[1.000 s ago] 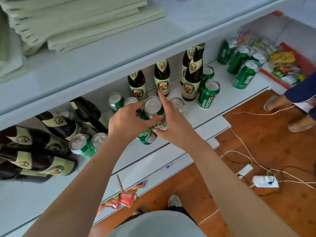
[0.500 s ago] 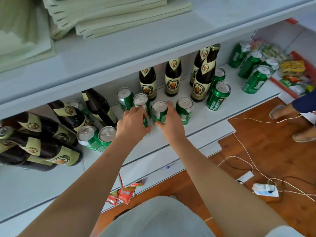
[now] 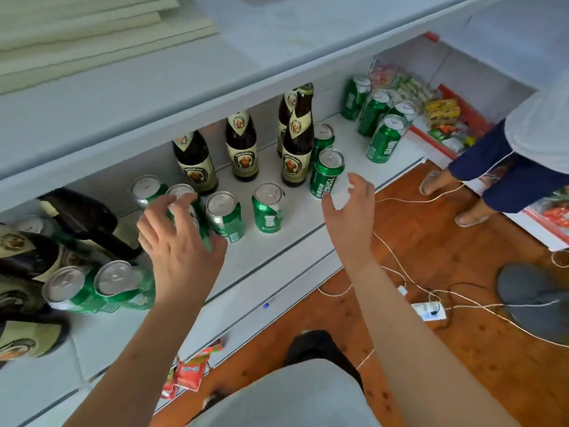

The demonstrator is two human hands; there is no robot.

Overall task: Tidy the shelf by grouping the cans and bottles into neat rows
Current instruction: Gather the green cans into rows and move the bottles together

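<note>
From the head camera, looked down at a white shelf (image 3: pixel 292 241) with green cans and brown bottles on it. Saw the left hand (image 3: pixel 181 241) held over the left cans, its grip wide, fingers spread, holding nothing. Could not tell if the fingertips touched the can behind them (image 3: pixel 178 192). Saw the right hand (image 3: pixel 348 214) near the front edge of the shelf, grip wide too, fingers loosely bent, empty, just beside a single green can (image 3: pixel 327 174) but apart from it. Found a row of upright cans in the middle: one at the far left (image 3: pixel 144 189), then the one behind the left fingers, then two more (image 3: pixel 224 217) and (image 3: pixel 267 208) standing close side by side. Behind them, upright bottles: one (image 3: pixel 194 161), another (image 3: pixel 241 146), and a pair (image 3: pixel 297 140) near the single can. Far right on the shelf, a group of four cans (image 3: pixel 378 121) standing close together. Down at the left, two cans (image 3: pixel 98 288) leaning, and dark bottles (image 3: pixel 27 272) lying on their sides. Also there: snack packets (image 3: pixel 443 118) past the far cans, red packets (image 3: pixel 187 371) below the shelf, white cables (image 3: pixel 431 297) on the wooden floor (image 3: pixel 462 349), and another person's legs (image 3: pixel 492 167) at the right.
</note>
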